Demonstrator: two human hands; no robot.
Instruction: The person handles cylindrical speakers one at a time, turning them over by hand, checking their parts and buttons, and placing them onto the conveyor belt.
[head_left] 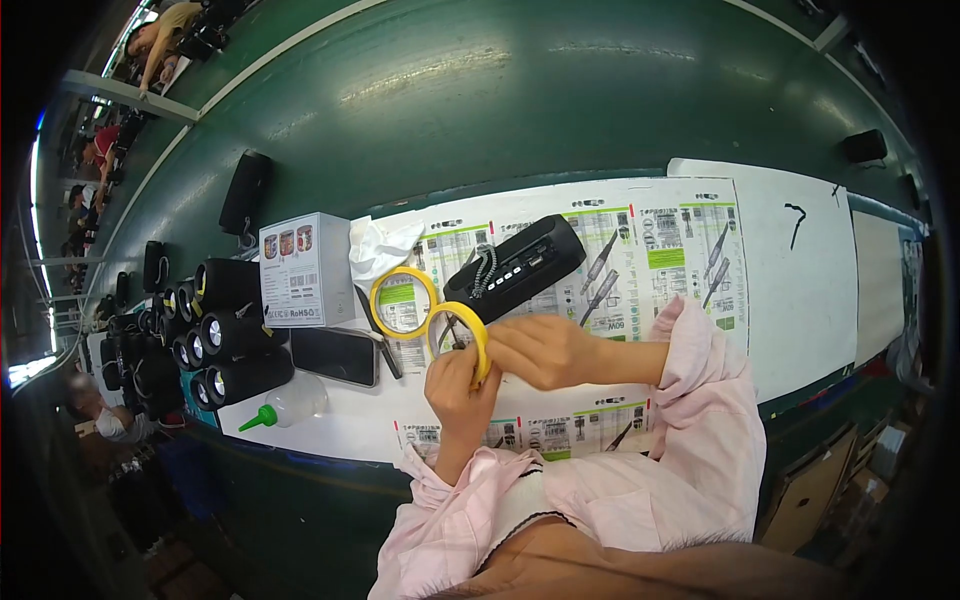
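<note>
yellow tape roll (pixel 478 330) is up off the table, just on the wearer's side of the black speaker (pixel 522 263), near its left end. the left hand (pixel 462 393) is clamped on the roll's lower rim; the right hand (pixel 540 350) has its curled fingers at the roll's right edge, and i cannot tell whether they pinch it. left of the speaker, a second tape roll (pixel 375 305) lies flat, with a white cloth (pixel 385 247) beyond it. further left of the speaker are a black phone (pixel 336 357), a white box (pixel 292 272) and a clear bottle (pixel 299 402) with a green nozzle. printed sheets (pixel 665 285) lie right of the speaker.
</note>
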